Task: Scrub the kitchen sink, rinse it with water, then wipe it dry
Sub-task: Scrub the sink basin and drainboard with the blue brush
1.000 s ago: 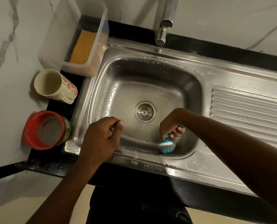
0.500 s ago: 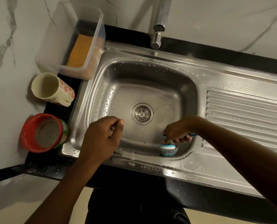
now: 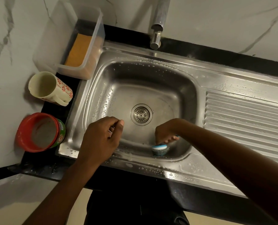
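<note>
The right hand grips a blue scrub brush against the near wall of the wet sink, right of the drain. The left hand is curled over the near-left rim; whether it holds anything cannot be told.

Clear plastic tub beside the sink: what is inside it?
Inside the tub lies one flat orange pad, sponge or cloth unclear. Anything beneath the pad is covered.
</note>
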Motion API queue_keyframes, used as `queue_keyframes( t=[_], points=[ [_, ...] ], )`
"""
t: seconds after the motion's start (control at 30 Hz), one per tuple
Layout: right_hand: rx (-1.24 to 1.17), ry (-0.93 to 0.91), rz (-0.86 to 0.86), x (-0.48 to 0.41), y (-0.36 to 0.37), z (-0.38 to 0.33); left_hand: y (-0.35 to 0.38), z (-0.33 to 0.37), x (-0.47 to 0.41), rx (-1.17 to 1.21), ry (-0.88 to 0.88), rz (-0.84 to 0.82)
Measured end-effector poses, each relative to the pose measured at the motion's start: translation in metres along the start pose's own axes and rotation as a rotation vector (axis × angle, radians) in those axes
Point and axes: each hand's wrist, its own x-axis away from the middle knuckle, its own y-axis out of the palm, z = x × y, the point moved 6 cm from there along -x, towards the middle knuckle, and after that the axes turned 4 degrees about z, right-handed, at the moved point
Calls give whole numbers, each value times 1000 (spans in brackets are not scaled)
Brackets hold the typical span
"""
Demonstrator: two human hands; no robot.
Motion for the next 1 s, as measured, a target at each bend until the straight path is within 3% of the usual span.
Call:
queue_keyframes(
  t=[0.1,0.23,0.4,0.5,0.7,1.0],
  points=[
    [176,89,1,8,-8,13,4,-2,4,-7,-7,-9],
    [233,136,-26,-7,-6,18,8,-2,6,-1,-24,-24],
    [168,91,71,-24,4,21,11,-1,8,5,-20,-37],
    [145,124,3,-11,-3,31,13,-4,9,10,-13,-42],
    [353,159,-136,31,-24,14,19,-8,9,28,-29,-40],
    [424,88,202,-4,-4,11,16,-3,3,38,-13,-35]
  ],
)
